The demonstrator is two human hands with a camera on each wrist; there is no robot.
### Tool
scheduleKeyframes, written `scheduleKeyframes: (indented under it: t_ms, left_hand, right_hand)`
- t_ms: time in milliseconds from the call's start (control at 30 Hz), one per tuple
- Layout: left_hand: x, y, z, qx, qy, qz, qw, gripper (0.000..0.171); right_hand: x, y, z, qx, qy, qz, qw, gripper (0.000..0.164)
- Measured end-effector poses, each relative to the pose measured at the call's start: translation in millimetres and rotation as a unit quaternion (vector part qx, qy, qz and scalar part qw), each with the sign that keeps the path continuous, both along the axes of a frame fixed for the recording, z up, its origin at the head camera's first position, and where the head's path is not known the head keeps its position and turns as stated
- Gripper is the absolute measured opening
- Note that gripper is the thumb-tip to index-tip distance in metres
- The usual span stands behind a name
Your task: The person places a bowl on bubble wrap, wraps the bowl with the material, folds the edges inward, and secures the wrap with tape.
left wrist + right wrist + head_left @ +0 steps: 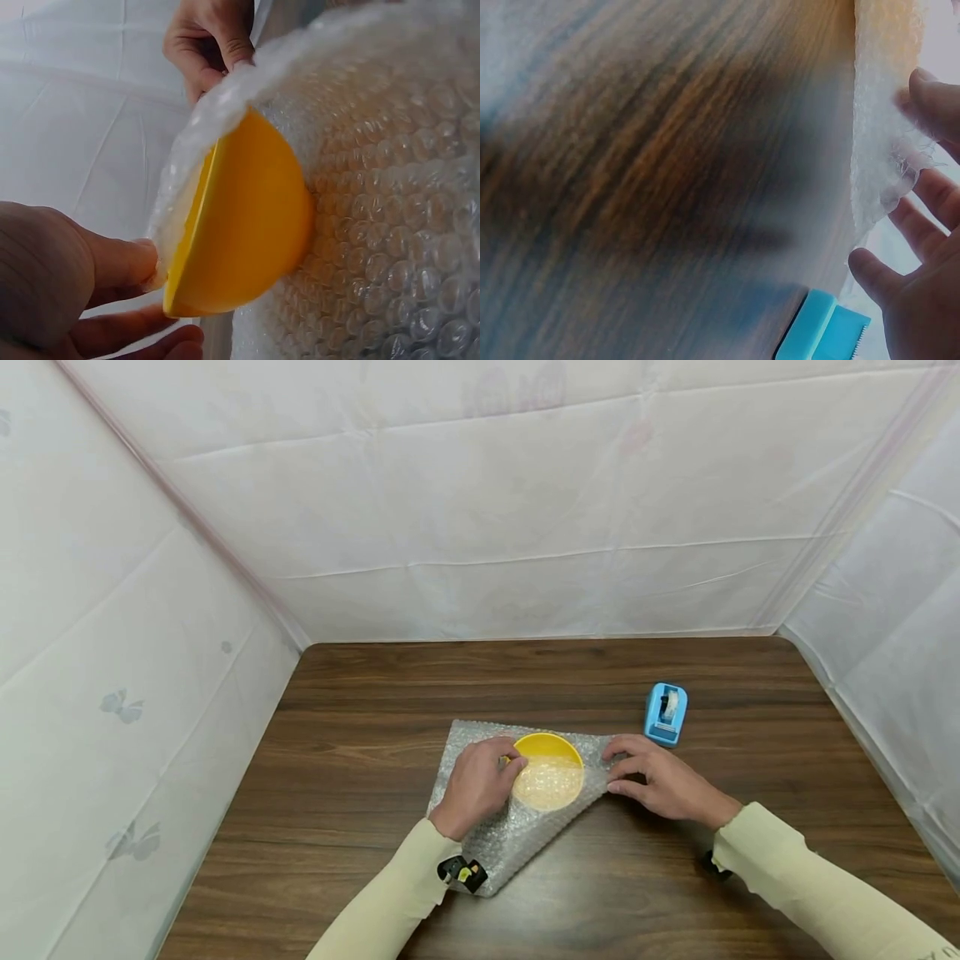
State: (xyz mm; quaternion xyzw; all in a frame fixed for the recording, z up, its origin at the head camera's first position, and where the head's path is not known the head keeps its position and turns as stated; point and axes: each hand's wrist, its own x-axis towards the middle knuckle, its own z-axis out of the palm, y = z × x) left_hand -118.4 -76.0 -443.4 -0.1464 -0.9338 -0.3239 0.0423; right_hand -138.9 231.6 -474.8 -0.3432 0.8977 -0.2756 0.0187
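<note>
A yellow bowl (547,746) lies on a sheet of bubble wrap (517,852) on the table. One flap of the wrap is folded over the near part of the bowl's mouth; the far part shows bare. At the bowl's left rim, my left hand (480,781) pinches the flap's edge against the rim. In the left wrist view its thumb (127,262) is on the wrap and its fingers reach under the rim of the bowl (247,217). My right hand (663,781) pinches the wrap's right-hand corner between thumb and fingers, beside the bowl.
A blue tape dispenser (665,714) with a roll of tape stands behind the right hand, close to its fingers. The dark wooden table (360,693) is bordered by pale sheet-covered walls (480,527) at the back and both sides.
</note>
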Motion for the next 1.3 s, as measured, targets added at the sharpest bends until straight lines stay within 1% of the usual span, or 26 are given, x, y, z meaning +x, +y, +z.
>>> scheduleKeyframes:
  t_ms: [133,233,367,667,900,1067,1167,1300]
  left_hand:
    - [-1.5,-0.8,-2.9,0.017,0.023,0.002,0.9996,0.011]
    - [-3.1,-1.0,-4.7,0.017,0.041,0.011,0.9990,0.010]
    - [-5.7,-1.2,-6.5,0.017,0.053,0.019,0.9983,0.007]
    - [-10.0,-0.8,-9.4,0.035,0.038,0.043,0.9978,0.011]
    - [-12.5,-1.0,-10.5,0.046,0.032,0.056,0.9969,0.009]
    - [-13.8,-0.6,-11.7,0.052,0.022,0.065,0.9963,0.007]
    - [-14.1,-0.6,-11.6,0.051,0.019,0.065,0.9964,0.005]
    - [-14.4,-0.9,-11.7,0.050,0.015,0.065,0.9965,0.004]
  right_hand:
    - [0.5,-0.5,-1.0,-0.003,0.004,0.001,1.000,0.008]
    - [0.4,-1.1,-1.2,-0.006,0.007,0.003,1.000,0.006]
    - [0.3,-2.0,-1.8,-0.006,0.006,0.001,1.000,0.006]
    - [-0.1,-4.1,-2.8,-0.010,0.005,-0.003,1.000,0.008]
    - [-1.1,-4.8,-3.5,-0.008,0.004,-0.008,1.000,0.004]
    - [-2.3,-4.2,-2.8,-0.017,-0.006,-0.031,0.999,0.004]
    - [-3.3,-2.7,-2.2,-0.032,-0.019,-0.047,0.998,0.003]
    - [-3.6,-1.9,-0.4,-0.045,-0.045,-0.075,0.995,0.011]
